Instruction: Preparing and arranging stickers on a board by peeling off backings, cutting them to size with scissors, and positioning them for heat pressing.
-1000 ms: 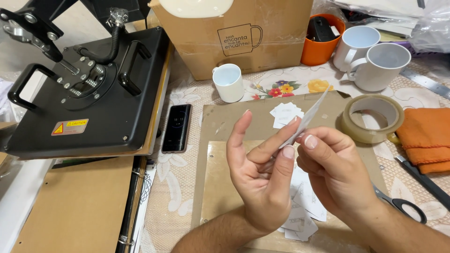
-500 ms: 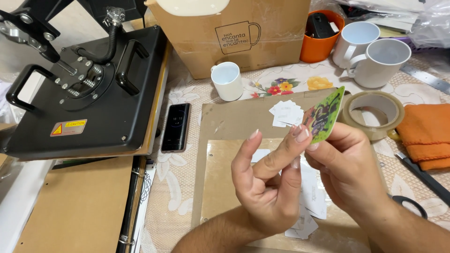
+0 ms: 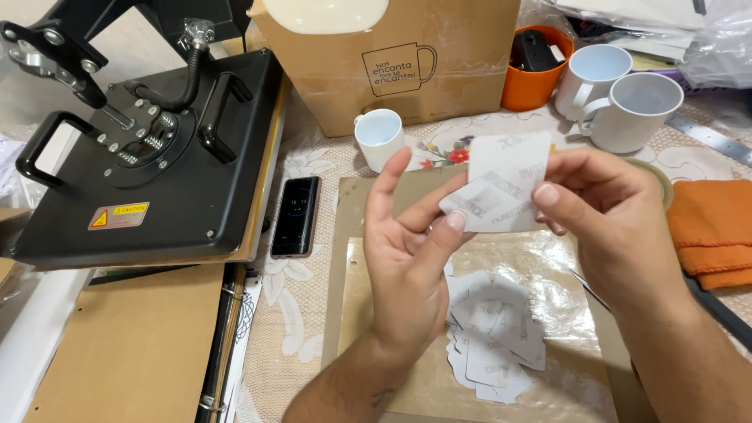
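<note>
My left hand and my right hand are raised together over a brown paper sheet. Between them they pinch a small white sticker sheet, its pale printed backing toward me. My left thumb and forefinger grip its lower left corner; my right thumb presses on its right edge. Below the hands a heap of several white backing scraps lies on the brown sheet.
A black heat press fills the left side, with a dark phone beside it. A cardboard box, a small white cup, two white mugs, an orange container and folded orange cloth stand around.
The sheet has turned: first edge-on, then its green printed face showed, and the white backing faces me. Both hands have risen and come closer to the camera.
</note>
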